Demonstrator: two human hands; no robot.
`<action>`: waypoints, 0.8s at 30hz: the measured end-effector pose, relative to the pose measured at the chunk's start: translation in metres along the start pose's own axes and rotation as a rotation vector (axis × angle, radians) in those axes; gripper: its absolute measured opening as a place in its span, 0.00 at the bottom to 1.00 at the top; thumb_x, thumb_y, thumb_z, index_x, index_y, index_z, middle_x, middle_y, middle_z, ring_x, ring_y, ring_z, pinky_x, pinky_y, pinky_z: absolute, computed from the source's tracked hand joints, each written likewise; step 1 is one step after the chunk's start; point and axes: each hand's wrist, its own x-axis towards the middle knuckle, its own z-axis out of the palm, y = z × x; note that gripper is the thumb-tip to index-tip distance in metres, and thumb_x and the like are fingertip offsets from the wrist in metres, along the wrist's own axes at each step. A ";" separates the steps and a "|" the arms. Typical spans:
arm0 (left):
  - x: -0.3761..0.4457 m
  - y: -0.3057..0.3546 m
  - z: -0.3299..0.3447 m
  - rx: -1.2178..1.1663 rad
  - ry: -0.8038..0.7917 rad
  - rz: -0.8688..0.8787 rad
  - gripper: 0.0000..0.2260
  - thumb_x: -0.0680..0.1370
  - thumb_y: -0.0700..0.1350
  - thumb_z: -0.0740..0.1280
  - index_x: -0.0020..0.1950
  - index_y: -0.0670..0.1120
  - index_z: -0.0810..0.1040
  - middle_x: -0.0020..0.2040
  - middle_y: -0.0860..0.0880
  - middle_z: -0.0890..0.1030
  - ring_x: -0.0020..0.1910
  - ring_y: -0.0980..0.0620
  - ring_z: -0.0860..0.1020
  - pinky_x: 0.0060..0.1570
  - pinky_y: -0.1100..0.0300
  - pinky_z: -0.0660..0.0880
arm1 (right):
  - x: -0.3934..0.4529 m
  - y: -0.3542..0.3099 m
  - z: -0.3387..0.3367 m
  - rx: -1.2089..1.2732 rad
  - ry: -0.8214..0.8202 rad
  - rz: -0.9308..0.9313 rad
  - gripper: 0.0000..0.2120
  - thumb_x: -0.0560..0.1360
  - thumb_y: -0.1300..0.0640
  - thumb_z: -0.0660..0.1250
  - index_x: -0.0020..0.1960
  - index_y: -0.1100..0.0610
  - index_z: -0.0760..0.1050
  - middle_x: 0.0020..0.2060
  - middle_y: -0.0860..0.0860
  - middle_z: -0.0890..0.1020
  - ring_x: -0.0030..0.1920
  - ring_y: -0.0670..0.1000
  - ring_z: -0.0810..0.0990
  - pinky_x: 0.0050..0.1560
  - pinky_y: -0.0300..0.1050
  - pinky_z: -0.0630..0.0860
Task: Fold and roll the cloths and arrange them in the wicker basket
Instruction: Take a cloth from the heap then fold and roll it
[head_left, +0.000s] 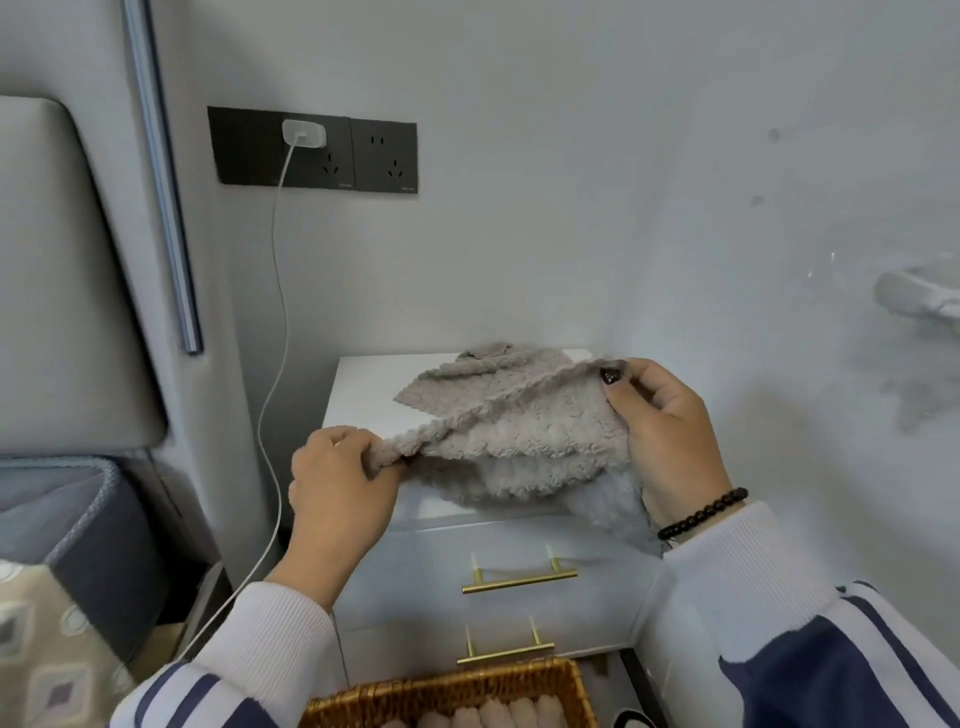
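A fluffy grey-beige cloth (524, 436) is stretched in the air above the white nightstand (363, 395). My left hand (337, 483) pinches its left corner near the nightstand's front edge. My right hand (665, 431) pinches the opposite corner, higher and to the right. The cloth's lower part hangs over the top drawer. Another grey cloth (483, 361) lies crumpled on the nightstand behind it. The wicker basket (457, 688) sits at the bottom of the view, with several rolled cloths (498, 714) in a row inside.
The nightstand has two drawers with gold handles (519, 574). A white charger cable (275, 332) hangs from a dark wall socket (311, 150) down the left side. A padded headboard and bed (62, 467) stand to the left. A wall closes in on the right.
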 end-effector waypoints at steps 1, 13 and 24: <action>0.001 0.002 -0.004 -0.114 -0.027 0.018 0.12 0.72 0.45 0.74 0.32 0.50 0.73 0.37 0.50 0.75 0.38 0.48 0.73 0.37 0.58 0.67 | 0.001 -0.002 -0.004 0.029 0.010 0.014 0.12 0.78 0.60 0.65 0.40 0.49 0.82 0.40 0.55 0.78 0.44 0.53 0.75 0.52 0.54 0.74; -0.002 0.037 -0.048 -1.183 -0.055 -0.213 0.06 0.64 0.47 0.73 0.38 0.47 0.83 0.35 0.49 0.83 0.33 0.54 0.80 0.33 0.63 0.78 | 0.021 -0.014 -0.052 0.258 -0.132 0.286 0.27 0.64 0.47 0.78 0.57 0.62 0.81 0.54 0.59 0.83 0.58 0.58 0.80 0.65 0.60 0.71; 0.005 0.017 -0.061 -0.640 -0.002 -0.089 0.06 0.73 0.41 0.73 0.45 0.52 0.83 0.40 0.51 0.86 0.35 0.62 0.81 0.35 0.72 0.76 | 0.019 -0.011 -0.037 -0.043 -0.199 0.325 0.06 0.68 0.62 0.72 0.44 0.63 0.82 0.38 0.57 0.84 0.39 0.51 0.82 0.39 0.41 0.80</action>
